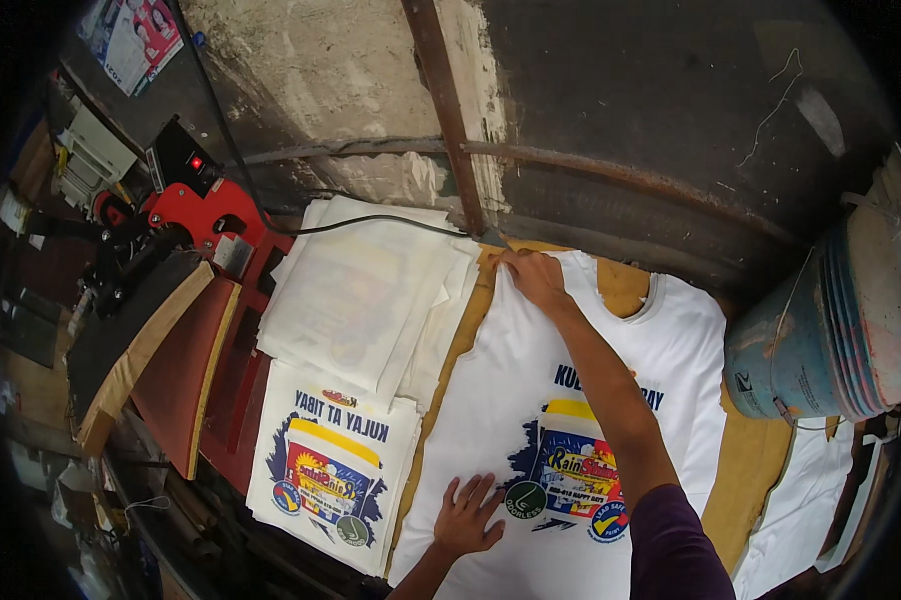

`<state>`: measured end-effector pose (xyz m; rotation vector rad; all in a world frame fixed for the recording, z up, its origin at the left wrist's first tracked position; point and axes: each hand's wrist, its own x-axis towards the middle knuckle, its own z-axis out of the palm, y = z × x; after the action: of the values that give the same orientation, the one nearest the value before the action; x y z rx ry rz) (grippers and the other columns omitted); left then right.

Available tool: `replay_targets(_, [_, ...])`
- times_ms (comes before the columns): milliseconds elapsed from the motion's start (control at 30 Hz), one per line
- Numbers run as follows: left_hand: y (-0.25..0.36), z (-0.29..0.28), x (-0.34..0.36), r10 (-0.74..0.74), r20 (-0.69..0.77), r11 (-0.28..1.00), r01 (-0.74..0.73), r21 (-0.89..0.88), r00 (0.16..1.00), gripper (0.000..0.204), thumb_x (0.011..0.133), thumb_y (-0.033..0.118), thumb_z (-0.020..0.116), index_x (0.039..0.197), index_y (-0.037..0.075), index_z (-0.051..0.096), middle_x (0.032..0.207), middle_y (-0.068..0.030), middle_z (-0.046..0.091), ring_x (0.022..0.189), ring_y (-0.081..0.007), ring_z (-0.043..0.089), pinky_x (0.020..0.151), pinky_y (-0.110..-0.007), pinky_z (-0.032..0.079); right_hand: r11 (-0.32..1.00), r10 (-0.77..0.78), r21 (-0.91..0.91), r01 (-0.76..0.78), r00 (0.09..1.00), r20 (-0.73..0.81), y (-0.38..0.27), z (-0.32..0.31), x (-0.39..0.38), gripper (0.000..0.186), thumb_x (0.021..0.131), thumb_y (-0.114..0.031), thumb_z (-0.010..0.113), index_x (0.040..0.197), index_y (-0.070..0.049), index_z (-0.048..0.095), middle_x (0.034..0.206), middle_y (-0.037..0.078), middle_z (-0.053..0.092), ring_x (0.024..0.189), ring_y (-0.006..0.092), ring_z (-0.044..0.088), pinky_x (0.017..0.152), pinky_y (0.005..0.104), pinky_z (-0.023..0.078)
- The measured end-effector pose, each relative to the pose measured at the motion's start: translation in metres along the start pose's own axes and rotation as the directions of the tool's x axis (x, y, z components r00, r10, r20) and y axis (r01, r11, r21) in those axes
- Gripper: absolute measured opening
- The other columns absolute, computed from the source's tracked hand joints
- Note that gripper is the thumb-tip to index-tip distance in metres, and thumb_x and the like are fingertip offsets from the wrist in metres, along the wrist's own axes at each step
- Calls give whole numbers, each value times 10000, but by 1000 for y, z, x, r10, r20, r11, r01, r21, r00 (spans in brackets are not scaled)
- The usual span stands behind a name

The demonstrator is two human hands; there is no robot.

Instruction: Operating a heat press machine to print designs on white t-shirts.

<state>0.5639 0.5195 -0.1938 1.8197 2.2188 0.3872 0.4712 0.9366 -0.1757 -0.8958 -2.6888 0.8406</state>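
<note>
A white T-shirt (491, 405) lies spread out, with a colourful paint-bucket print (583, 462) on its front and its neckline toward the far right. My left hand (468, 515) rests flat on the fabric just left of the print, fingers spread. Reaching across the shirt, my right arm in a dark purple sleeve partly covers the print. At the shirt's far left corner, my right hand (533, 277) has its fingers closed on the cloth. Beside the shirt on the left is a stack of printed transfer sheets (321, 475) with a mirrored design.
Pale sheets (346, 285) lie beyond the printed stack, crossed by a black cable (371, 219). A red heat press (203, 215) stands at left. Stacked buckets (786, 345) lean at right, near another white cloth (796, 520). Brown board (626, 288) shows under the shirt, against a dark wall (661, 110).
</note>
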Motion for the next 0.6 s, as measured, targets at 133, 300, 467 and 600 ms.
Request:
replay_targets(133, [-2, 1, -1, 39, -43, 999, -39, -7, 998, 493, 774, 407, 596, 1191, 146, 607, 1411, -100, 432, 1265, -255, 415, 1077, -527, 258, 996, 67, -43, -77, 978, -199, -10, 7, -41, 433, 874, -233, 585, 1303, -268, 530, 1178, 122, 595, 1144, 283, 524, 930, 428, 430])
replay_targets(300, [-2, 1, -1, 45, -37, 999, -45, 9, 998, 503, 765, 390, 606, 1202, 141, 590, 1396, -111, 438, 1281, -272, 392, 1071, -544, 256, 886, -48, -454, -96, 954, -296, -10, 24, -100, 543, 921, -465, 477, 1436, -319, 389, 1474, 135, 375, 1378, 356, 293, 1109, 566, 200])
replay_targets(467, [0, 4, -6, 91, -79, 996, -90, 9, 993, 492, 765, 359, 613, 1191, 114, 588, 1386, -128, 436, 1284, -291, 384, 1074, -552, 242, 854, 135, -489, -177, 983, -121, -8, 30, -102, 619, 936, -609, 304, 1490, -335, 257, 1588, 63, 120, 1458, 340, 33, 1134, 584, 1])
replay_targets(600, [-4, 9, -13, 124, -141, 992, -123, 22, 982, 477, 786, 347, 595, 1192, 97, 588, 1377, -133, 440, 1280, -302, 384, 1076, -555, 238, 916, -103, -389, -97, 881, -461, -47, 50, -192, 665, 901, -492, 481, 1483, -219, 308, 1552, 155, 207, 1423, 396, 162, 1107, 603, 141])
